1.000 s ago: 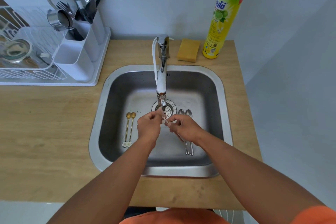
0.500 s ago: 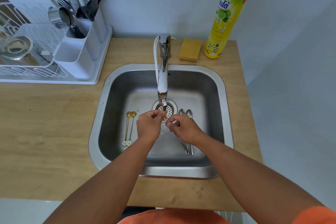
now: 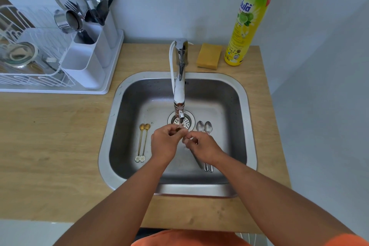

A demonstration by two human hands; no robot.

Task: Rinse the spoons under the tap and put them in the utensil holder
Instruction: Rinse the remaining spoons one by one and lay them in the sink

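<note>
Held spoon (image 3: 196, 158): pinched between left hand (image 3: 165, 144) and right hand (image 3: 203, 149) under the tap (image 3: 179, 94), handle trailing below the right hand. Two gold spoons (image 3: 143, 142): sink (image 3: 247, 126) floor, left of the left hand. Two silver spoons (image 3: 204, 128): just beyond the right hand. Utensil holder (image 3: 87, 66): far left, beyond both hands.

Single head view, wide-angle, looking steeply down, close over sink (image 3: 247, 110).

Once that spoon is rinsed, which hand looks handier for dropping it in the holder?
Probably the left hand: the utensil holder stands on the counter to the left of the sink, on that hand's side. The right hand would have to cross over.
</note>
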